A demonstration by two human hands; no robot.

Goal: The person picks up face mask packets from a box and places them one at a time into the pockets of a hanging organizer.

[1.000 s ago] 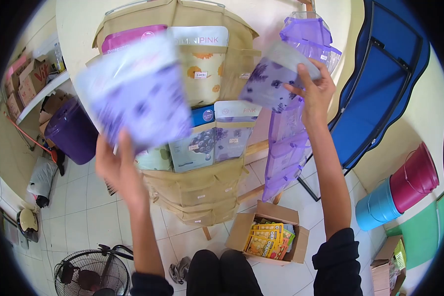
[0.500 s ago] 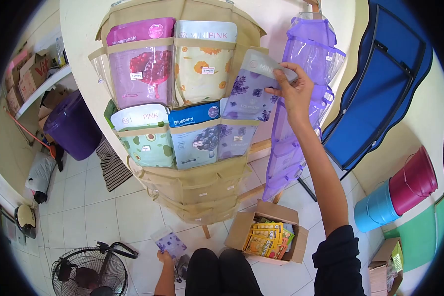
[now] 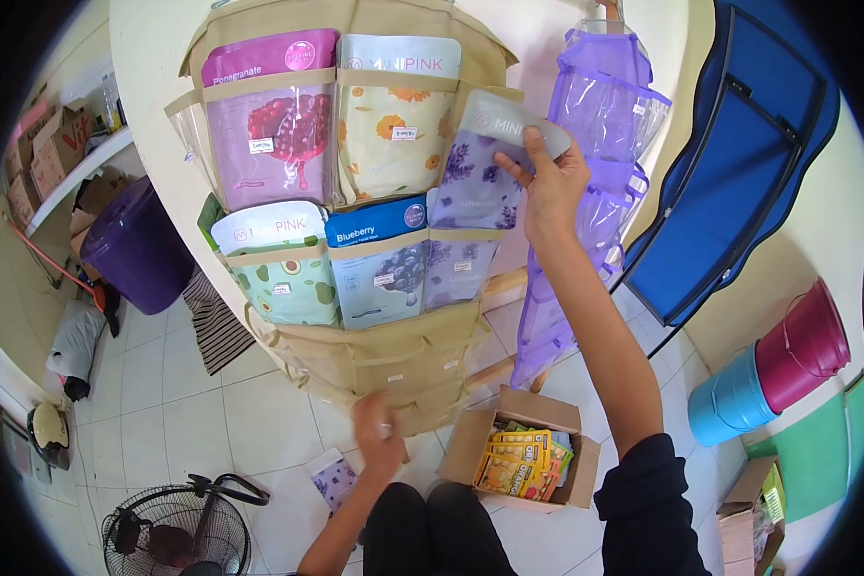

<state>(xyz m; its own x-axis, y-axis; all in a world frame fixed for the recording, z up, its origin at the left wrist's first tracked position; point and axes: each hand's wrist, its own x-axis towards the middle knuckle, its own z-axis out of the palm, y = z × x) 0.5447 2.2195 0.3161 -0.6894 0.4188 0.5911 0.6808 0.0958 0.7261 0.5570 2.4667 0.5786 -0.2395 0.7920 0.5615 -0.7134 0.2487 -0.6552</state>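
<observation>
My right hand [image 3: 555, 182] pinches the upper right edge of a lavender face mask packet [image 3: 480, 158], tilted in front of the right side of a beige hanging organizer [image 3: 384, 360]. The packet's lower edge overlaps the pocket that holds another lavender packet [image 3: 461, 269]. My left hand [image 3: 379, 442] is raised in front of the organizer's lower pockets, its fingers smeared by motion. Below that hand lies a second loose lavender packet [image 3: 332, 480]. Pomegranate [image 3: 271, 120], orange-flower [image 3: 398, 125], avocado [image 3: 278, 269] and blueberry [image 3: 379, 269] packets fill the other clear pockets.
A purple hanging organizer [image 3: 595, 125] is to the right. On the tiled floor stand an open cardboard box [image 3: 581, 470] of orange packets, a black fan [image 3: 175, 528] and a purple bin [image 3: 139, 245]. Blue and maroon buckets [image 3: 734, 408] sit at the right.
My left hand has let go of the lower lavender packet and moved up and right. My right hand has shifted its packet left and slightly down, closer to the organizer pocket.
</observation>
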